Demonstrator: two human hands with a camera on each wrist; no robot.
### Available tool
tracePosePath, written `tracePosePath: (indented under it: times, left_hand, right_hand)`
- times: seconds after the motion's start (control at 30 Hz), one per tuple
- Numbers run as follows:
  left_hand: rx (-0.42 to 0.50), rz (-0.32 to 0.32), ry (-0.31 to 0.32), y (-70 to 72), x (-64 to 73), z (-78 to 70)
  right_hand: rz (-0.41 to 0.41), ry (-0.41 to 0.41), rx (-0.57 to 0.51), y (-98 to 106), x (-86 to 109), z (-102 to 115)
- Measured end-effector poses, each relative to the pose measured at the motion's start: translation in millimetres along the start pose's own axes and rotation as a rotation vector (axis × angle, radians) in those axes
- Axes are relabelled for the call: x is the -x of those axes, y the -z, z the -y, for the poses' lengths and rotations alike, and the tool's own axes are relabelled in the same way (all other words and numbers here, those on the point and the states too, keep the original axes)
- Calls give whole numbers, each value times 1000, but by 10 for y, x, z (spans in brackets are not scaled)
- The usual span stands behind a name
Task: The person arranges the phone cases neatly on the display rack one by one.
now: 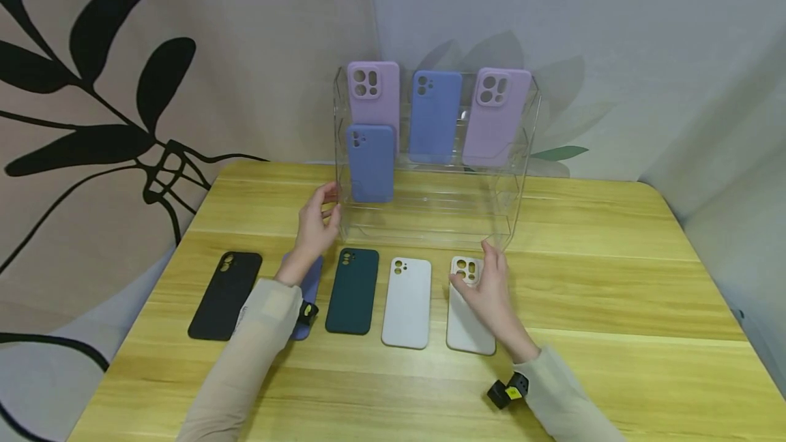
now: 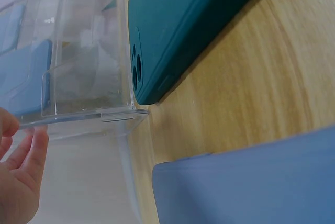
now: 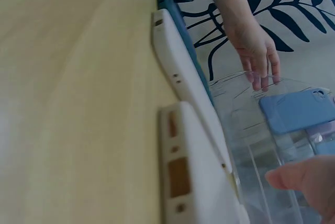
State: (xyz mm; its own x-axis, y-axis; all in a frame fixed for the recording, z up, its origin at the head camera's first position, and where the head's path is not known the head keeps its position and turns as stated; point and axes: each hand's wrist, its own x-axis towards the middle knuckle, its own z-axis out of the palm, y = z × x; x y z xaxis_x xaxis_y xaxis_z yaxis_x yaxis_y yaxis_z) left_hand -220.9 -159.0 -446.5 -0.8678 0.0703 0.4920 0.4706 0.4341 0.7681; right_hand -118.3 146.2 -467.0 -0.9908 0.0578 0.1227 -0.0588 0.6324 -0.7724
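Observation:
A clear tiered display stand [image 1: 430, 227] stands at the back of the table. My left hand [image 1: 316, 225] touches its left side, fingers fairly straight. Near the stand's front right corner is my right hand [image 1: 493, 295], thumb and fingers spread, above a white phone case [image 1: 468, 326]; contact there cannot be told. On the stand's upper tier are two lilac phone cases [image 1: 499, 114] and a blue phone case [image 1: 436, 114]. Another blue phone case [image 1: 371, 166] leans on the tier below, at the left.
Along the table [image 1: 614, 278] lie a black phone case [image 1: 226, 295], a blue-violet one [image 2: 251, 182] partly behind my left wrist, a dark green one [image 1: 353, 292] and a second white one [image 1: 407, 305]. Behind the table hangs a pale, leaf-patterned backdrop [image 1: 276, 39].

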Motion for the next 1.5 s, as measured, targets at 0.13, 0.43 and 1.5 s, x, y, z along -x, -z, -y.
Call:
tracePosePath:
  times: [0.13, 0.43, 1.5]
  left_hand:
    - [-2, 0, -1, 3, -1, -10]
    - [-9, 4, -6, -2, 8, 12]
    - [-10, -1, -30, 8, 8, -19]
  right_hand:
    - [39, -54, 67, -13, 55, -54]
    - [98, -67, 199, -46, 96, -79]
    - [108, -121, 240, -2, 21, -22]
